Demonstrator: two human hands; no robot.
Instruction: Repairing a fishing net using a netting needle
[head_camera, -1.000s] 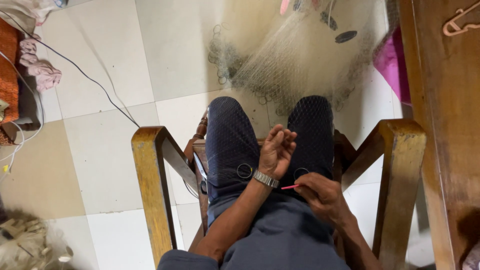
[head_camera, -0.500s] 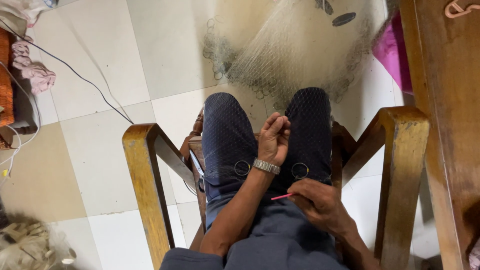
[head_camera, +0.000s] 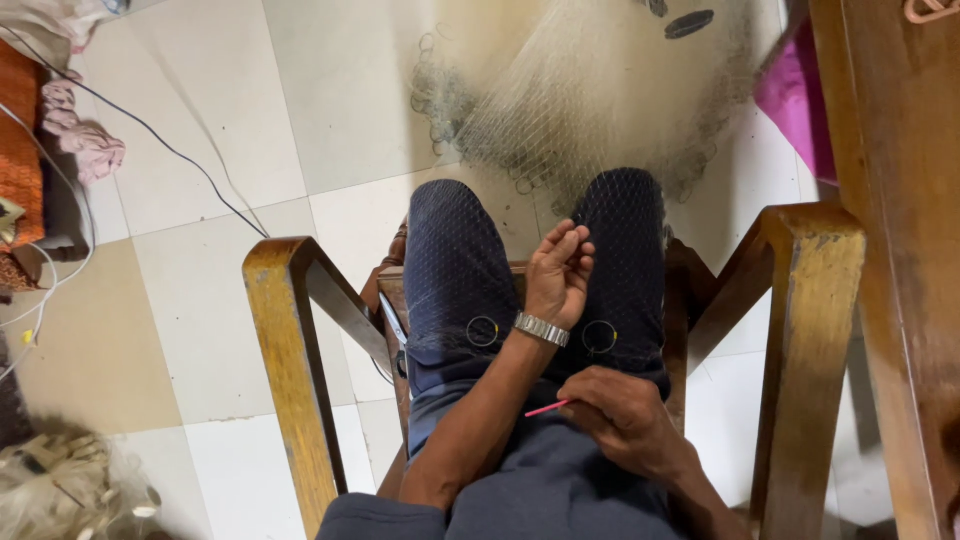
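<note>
I sit in a wooden armchair with a fine pale fishing net draped over my dark-trousered knees and spreading onto the floor ahead. My left hand, with a metal wristwatch, pinches the net mesh between my knees, fingers closed on it. My right hand rests lower on my lap, closed on a thin pink netting needle that points left. Two small metal rings of the net lie on my thighs.
Pale floor tiles surround the chair. A dark cable runs across the floor at left, near pink cloth and an orange mat. A heap of net lies bottom left. A wooden panel and magenta fabric stand at right.
My right hand has drawn the pink needle back toward my body. My left hand has kept its pinch on the net and shifted slightly forward.
</note>
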